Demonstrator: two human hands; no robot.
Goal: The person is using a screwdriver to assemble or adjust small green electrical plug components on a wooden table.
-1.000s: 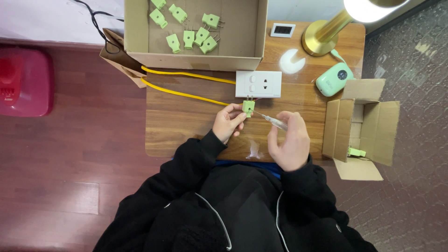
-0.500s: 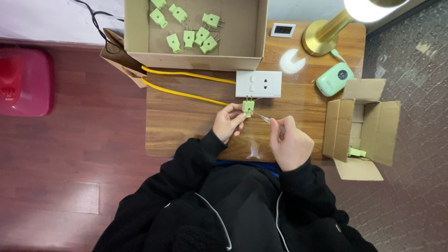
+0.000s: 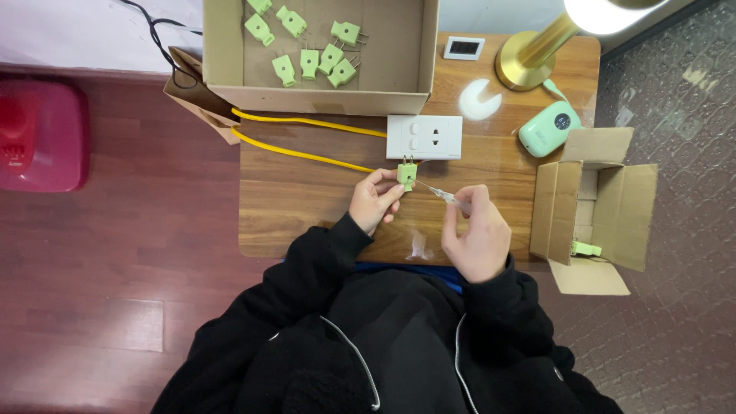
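1. Left hand (image 3: 374, 201): fingers pinched on a green plug (image 3: 407, 174), prongs pointing away toward the white socket block (image 3: 424, 136); the hold matches a second ago.
2. Right hand (image 3: 475, 234): closed around a slim screwdriver (image 3: 445, 196). It has moved in from the right, and the tip now meets the plug's side, so work on the plug looks engaged.
3. Plug position: at the left fingertips, just short of the socket block, yellow cable (image 3: 307, 155) trailing left.
4. Surroundings: cardboard tray (image 3: 222, 54) of green plugs beyond; open box (image 3: 606, 207) to the right.

Wooden table (image 3: 307, 199): boxes, socket, lamp
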